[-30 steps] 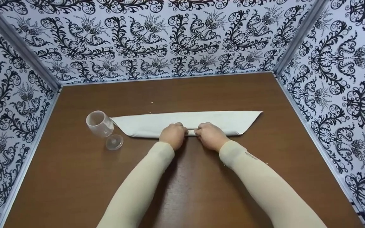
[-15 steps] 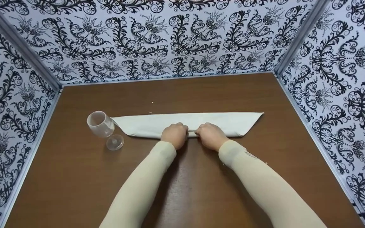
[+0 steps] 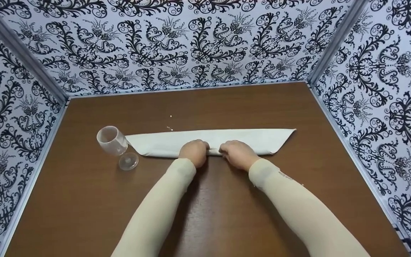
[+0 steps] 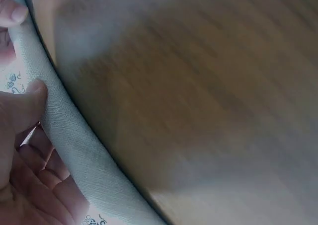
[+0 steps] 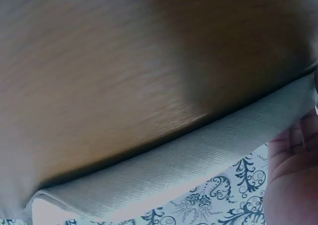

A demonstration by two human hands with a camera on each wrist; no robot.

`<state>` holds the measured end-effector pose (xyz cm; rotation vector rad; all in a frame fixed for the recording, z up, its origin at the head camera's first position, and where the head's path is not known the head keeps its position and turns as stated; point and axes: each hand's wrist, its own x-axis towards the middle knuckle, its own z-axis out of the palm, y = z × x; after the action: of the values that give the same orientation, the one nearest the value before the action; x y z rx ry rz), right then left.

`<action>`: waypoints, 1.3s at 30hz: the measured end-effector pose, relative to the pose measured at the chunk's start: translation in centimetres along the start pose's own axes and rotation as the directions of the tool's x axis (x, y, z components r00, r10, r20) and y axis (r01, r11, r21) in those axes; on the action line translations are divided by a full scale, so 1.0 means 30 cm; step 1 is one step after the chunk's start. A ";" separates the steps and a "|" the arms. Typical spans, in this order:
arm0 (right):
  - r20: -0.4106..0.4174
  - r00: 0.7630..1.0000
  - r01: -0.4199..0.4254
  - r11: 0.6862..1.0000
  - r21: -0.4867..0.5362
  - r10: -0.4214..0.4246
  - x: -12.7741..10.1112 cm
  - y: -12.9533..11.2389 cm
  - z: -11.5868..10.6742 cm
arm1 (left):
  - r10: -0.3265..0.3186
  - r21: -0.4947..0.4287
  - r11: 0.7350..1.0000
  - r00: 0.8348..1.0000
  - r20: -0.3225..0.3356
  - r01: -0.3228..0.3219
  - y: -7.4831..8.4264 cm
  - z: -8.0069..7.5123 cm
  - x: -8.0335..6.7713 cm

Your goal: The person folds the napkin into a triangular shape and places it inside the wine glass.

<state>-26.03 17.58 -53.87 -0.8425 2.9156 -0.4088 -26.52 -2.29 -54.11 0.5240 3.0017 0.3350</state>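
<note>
From the head view I see a white cloth napkin, folded into a long flat band with slanted ends, lying across the middle of the brown wooden table. My left hand and right hand sit side by side at the centre of the band's near edge, just apart from each other, fingers curled over the fold. In the left wrist view the thumb presses against the rolled near edge of the napkin, with the other fingers curled behind it, so this hand pinches the cloth. In the right wrist view the napkin edge is lifted off the tabletop and only the palm shows beside it; the head view shows this hand's fingers bent onto the fold, gripping it. 1 clear stemmed glass lies tipped on its side at the napkin's left end, its bowl touching the cloth tip. Black-and-white patterned walls enclose 3 sides of the table.
</note>
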 end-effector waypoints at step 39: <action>-0.097 0.995 -0.024 0.986 -0.165 0.008 0.011 -0.038 0.015 | 0.119 0.149 0.983 0.992 -0.049 -0.111 0.008 0.001 -0.046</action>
<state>-25.65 16.38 -53.98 -0.8405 3.0781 -0.2122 -25.15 -2.51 -54.04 0.7151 3.0744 0.1395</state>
